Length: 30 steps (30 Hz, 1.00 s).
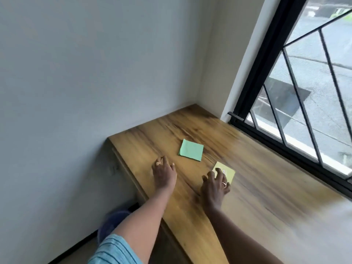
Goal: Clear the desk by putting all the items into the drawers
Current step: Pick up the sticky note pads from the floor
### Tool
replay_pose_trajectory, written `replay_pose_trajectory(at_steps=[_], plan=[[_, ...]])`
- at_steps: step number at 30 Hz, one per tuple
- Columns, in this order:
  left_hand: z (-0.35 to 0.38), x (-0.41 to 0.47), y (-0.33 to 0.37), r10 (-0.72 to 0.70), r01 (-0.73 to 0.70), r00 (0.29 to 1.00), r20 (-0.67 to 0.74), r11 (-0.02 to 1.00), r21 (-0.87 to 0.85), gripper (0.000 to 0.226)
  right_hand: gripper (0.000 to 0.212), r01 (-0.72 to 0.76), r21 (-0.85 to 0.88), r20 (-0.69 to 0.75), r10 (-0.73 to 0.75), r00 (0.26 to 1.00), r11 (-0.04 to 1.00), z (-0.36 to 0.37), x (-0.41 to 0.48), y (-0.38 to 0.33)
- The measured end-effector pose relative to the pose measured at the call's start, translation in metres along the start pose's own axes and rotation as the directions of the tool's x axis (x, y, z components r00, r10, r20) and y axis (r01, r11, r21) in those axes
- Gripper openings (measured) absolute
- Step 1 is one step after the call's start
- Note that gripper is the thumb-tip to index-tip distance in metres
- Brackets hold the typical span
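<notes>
Wooden desk (247, 187) held two note pads: a green pad (191, 150) lay just beyond and between the hands, and a yellow pad (227, 172) sat under the right hand (214, 184), whose spread fingers touched it without closing. The left hand (163, 173) rested open and empty near the desk's left edge. Motion blurred the picture, and the drawers below were hard to make out.

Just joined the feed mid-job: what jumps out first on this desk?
Two sticky-note pads stand out on the wooden desk: a green pad lying free near the middle, and a yellow pad under the right hand's fingers. The left hand rests empty near the desk's left edge, by the wall.
</notes>
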<state>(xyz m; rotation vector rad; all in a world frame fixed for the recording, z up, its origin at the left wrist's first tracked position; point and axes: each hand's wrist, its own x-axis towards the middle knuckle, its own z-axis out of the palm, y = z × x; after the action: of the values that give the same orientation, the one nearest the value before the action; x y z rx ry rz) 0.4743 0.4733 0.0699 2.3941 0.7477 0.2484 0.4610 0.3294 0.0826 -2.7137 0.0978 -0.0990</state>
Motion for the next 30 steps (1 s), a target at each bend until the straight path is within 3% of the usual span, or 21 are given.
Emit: replay_pose_trajectory(at_steps=[4, 9, 17, 24, 30], plan=[[-0.03, -0.061, -0.047, -0.086, 0.08, 0.992, -0.092, 0.994, -0.071, 0.046, 0.032, 0.249, 0.032, 0.051, -0.25, 0.967, 0.968, -0.003, -0.061, -0.034], [-0.054, -0.147, -0.116, -0.227, 0.223, 0.956, -0.188, 0.974, -0.045, 0.042, 0.033, 0.495, 0.094, 0.138, -0.504, 0.853, 0.864, 0.021, -0.146, -0.05], [-0.078, -0.306, -0.251, -0.578, 0.567, 0.782, -0.234, 0.815, -0.118, 0.036, 0.027, 0.679, 0.155, 0.357, -0.682, 0.639, 0.717, 0.083, -0.318, -0.053], [-0.085, -0.49, -0.353, -0.863, 0.815, 0.467, -0.192, 0.504, -0.285, 0.042, 0.026, 0.804, 0.234, 0.561, -0.751, 0.347, 0.547, 0.121, -0.496, -0.026], [-0.079, -0.69, -0.424, -0.967, 0.904, 0.197, -0.159, 0.242, -0.353, 0.041, 0.026, 0.87, 0.299, 0.669, -0.736, 0.101, 0.391, 0.14, -0.664, 0.026]])
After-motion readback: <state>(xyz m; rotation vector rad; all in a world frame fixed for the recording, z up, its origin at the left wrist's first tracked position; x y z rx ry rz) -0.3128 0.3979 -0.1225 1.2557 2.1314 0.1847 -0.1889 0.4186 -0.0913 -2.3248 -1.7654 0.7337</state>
